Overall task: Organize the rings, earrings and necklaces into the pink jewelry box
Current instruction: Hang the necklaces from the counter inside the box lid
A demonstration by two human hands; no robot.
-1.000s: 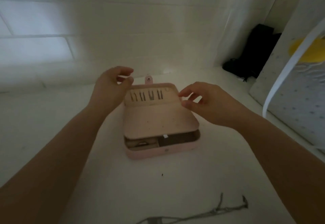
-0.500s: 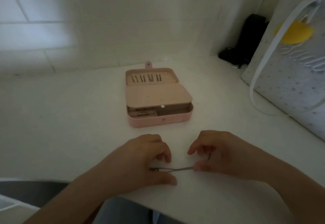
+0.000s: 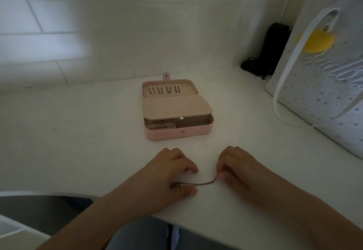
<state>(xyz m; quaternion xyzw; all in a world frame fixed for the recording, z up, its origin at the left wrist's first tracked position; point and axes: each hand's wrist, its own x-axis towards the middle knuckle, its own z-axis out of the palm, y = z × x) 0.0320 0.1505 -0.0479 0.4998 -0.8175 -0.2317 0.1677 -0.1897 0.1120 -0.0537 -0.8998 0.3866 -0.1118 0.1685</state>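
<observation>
The pink jewelry box [image 3: 177, 134] lies open on the white table [image 3: 78, 132], its lid flat behind with several thin chains hanging in a row. An inner flap covers most of the base; a ring shows in a front left compartment. Near the table's front edge a thin silvery necklace [image 3: 202, 183] stretches between my hands. My left hand [image 3: 169, 175] pinches its left end, my right hand [image 3: 237, 167] pinches its right end, lifted slightly off the table.
A white gift bag [image 3: 324, 92] with grey dots, a yellow disc and a white ribbon handle stands at the right. A black pouch [image 3: 269, 53] leans in the back corner. Tiled wall behind. The table's front edge lies just below my hands.
My hands left the box lid and came down to the front edge, where each took an end of the necklace. The right end has since risen a little.
</observation>
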